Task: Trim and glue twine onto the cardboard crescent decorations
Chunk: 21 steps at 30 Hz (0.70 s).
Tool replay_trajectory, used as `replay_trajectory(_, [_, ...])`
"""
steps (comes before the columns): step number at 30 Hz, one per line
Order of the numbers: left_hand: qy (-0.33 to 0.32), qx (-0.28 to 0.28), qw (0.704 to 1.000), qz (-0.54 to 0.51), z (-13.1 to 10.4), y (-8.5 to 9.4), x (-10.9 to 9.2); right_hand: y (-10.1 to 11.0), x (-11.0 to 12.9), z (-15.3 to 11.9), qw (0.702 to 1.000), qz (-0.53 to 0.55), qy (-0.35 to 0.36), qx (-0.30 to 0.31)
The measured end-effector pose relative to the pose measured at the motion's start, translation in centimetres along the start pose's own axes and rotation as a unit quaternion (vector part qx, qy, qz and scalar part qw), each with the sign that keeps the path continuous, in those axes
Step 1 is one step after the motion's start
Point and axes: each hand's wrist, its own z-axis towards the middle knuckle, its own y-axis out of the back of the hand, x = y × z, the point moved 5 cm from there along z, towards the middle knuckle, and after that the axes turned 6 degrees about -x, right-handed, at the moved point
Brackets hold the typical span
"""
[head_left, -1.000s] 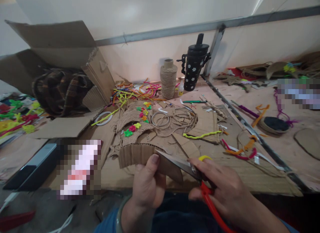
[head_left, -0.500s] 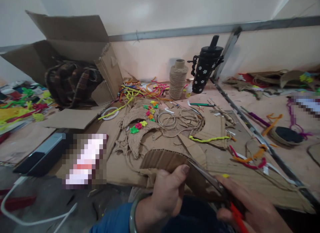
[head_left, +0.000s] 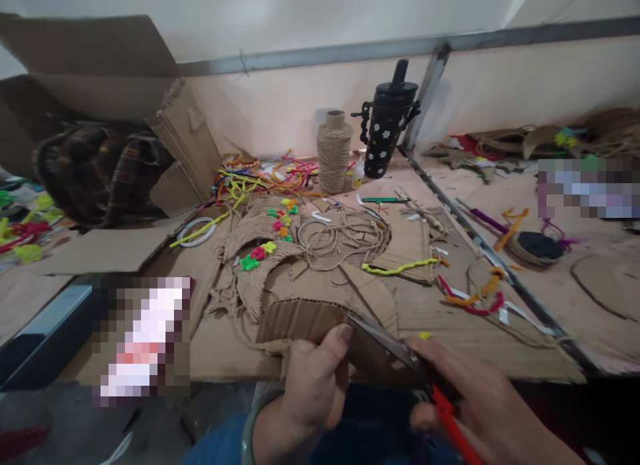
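Observation:
Near the table's front edge, my left hand (head_left: 317, 378) grips a piece of brown corrugated cardboard (head_left: 300, 318), thumb on top. My right hand (head_left: 465, 385) holds red-handled scissors (head_left: 443, 408), whose blades lie against the cardboard's upper edge just right of my left thumb. Beyond the cardboard are twine-covered crescents (head_left: 250, 278) with small coloured flowers (head_left: 257, 254). A loose coil of twine (head_left: 350, 238) lies to their right, and a yellow-green fuzzy stem (head_left: 400, 268) rests on cut cardboard.
An open cardboard box (head_left: 190, 145) holding dark plaid fabric stands at the left. At the back are a twine spool (head_left: 334, 155) and a black flowered tumbler (head_left: 387, 132). A tape roll (head_left: 197, 232) and a blurred-out bright object (head_left: 150, 338) lie left. A metal strip (head_left: 480, 242) crosses the right.
The whole view has shifted, so the table's items appear further left. Both hands keep hold of the cardboard and scissors, with the blades still at the cardboard's edge.

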Motion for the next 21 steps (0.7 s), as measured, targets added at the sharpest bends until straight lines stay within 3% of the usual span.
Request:
replay_trajectory(12, [-0.002,-0.009,1.000,0.002,0.1,1.1,0.6,-0.3,-0.1,-0.1,1.000,0.007,0.008,0.006])
replay_trajectory(21, [0.002,0.019,0.999,-0.029,0.1,0.7,0.3,-0.2,-0.3,-0.5,1.000,-0.018,0.023,0.011])
